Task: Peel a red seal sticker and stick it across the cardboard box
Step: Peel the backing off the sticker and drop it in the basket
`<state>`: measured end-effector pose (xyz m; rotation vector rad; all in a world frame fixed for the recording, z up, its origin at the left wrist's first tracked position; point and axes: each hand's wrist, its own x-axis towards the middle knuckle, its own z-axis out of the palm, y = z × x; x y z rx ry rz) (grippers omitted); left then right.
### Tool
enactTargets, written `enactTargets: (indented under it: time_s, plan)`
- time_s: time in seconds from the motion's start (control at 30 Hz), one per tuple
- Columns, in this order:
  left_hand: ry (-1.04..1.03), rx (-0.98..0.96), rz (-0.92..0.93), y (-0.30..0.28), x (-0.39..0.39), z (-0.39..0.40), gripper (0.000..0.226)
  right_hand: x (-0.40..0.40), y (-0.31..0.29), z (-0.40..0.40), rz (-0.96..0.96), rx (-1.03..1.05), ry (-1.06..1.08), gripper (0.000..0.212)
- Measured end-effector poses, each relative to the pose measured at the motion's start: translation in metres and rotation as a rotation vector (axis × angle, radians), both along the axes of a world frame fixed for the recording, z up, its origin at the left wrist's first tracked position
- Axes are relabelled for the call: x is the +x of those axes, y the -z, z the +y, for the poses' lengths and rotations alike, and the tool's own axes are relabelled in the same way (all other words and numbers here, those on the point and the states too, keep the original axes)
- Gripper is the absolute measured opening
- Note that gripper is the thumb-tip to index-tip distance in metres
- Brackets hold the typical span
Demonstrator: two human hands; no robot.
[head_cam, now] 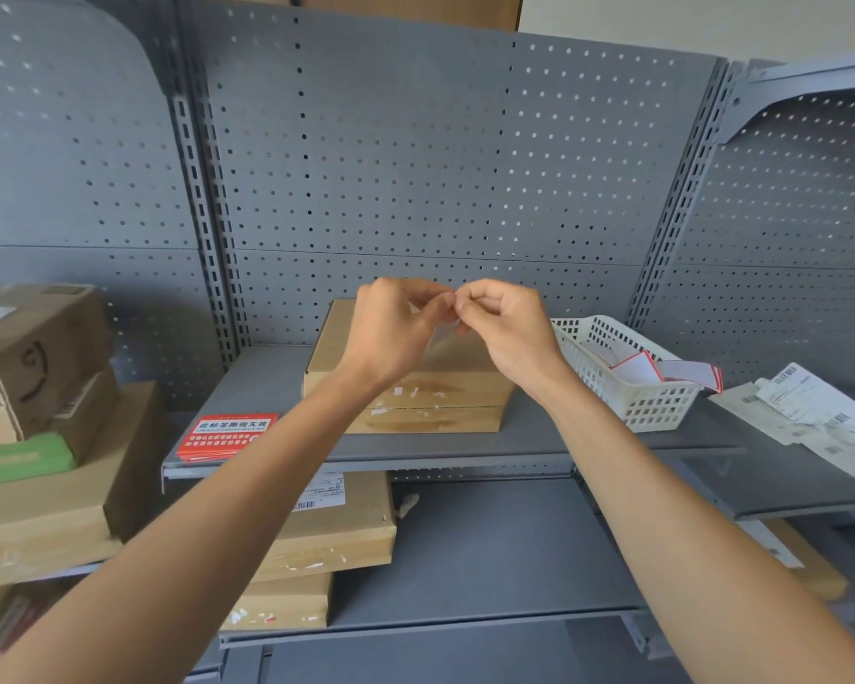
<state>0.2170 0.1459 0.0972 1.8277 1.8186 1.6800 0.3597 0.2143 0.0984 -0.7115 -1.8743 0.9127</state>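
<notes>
A flat brown cardboard box (430, 387) lies on the grey shelf (539, 436), its front face marked with torn tape scraps. Above it my left hand (391, 328) and my right hand (504, 328) meet fingertip to fingertip, both pinching a small pale sheet (446, 333) that hangs between them. Only its whitish side shows, with a thin red edge near the fingertips, so I cannot tell whether it is the sticker or its backing. A stack of red seal stickers (228, 434) with white lettering lies at the shelf's front left.
A white plastic basket (633, 397) with peeled white backings edged in red stands right of the box. Shipping labels (805, 412) lie on the right-hand shelf. Cardboard parcels (40, 367) are stacked at left, more boxes (332, 535) below. Grey pegboard (415, 165) rises behind.
</notes>
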Motion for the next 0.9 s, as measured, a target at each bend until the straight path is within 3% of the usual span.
enactTargets:
  time_s: [0.37,0.9]
  plan:
    - [-0.072,-0.021,0.035,-0.002,-0.008,0.005,0.024,0.000,-0.003,-0.004,0.024,-0.022,0.065,0.013]
    - [-0.135,-0.013,-0.403,-0.007,-0.059,0.009,0.024,0.005,-0.002,0.012,0.153,-0.196,0.241,0.016]
